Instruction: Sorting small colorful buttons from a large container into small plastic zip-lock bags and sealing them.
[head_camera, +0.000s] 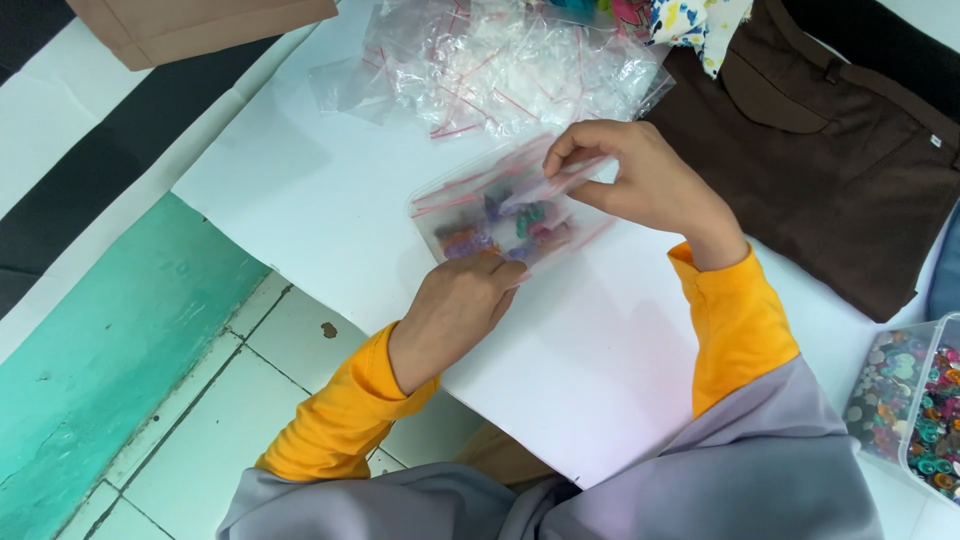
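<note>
Hands both on one small clear zip-seal plastic bag with a red strip (508, 215); bag lies flat on the white paper sheet (300, 170) near its middle, between the two hands; inside it a loose cluster of small coloured beads or gems, purple, teal, orange, pink (505, 225), too blurred to tell which. Left hand (455, 305) rests knuckles-up on the bag's near edge, fingertips pressed onto the plastic, fingers together. Right hand (640, 180) comes in from the far side, thumb and forefinger pinched on the bag's top edge at the seal; that corner looks lifted slightly off the sheet. Both arms in orange long sleeves (735, 320) with a grey cloth (720, 470) draped below them.

Around it: heap of empty clear zip bags with red strips (500, 65) just beyond the held bag, on the same sheet; brown folded fabric garment (830, 150) to the right, touching the sheet's edge; scrap of floral-print cloth (690, 25) at the top; clear plastic box of mixed coloured sequins or gems (915, 410) at the right edge, well apart from the hands; brown cardboard box corner (190, 25) top left; teal painted strip (100, 340) and white floor tiles (250, 410) at left.
</note>
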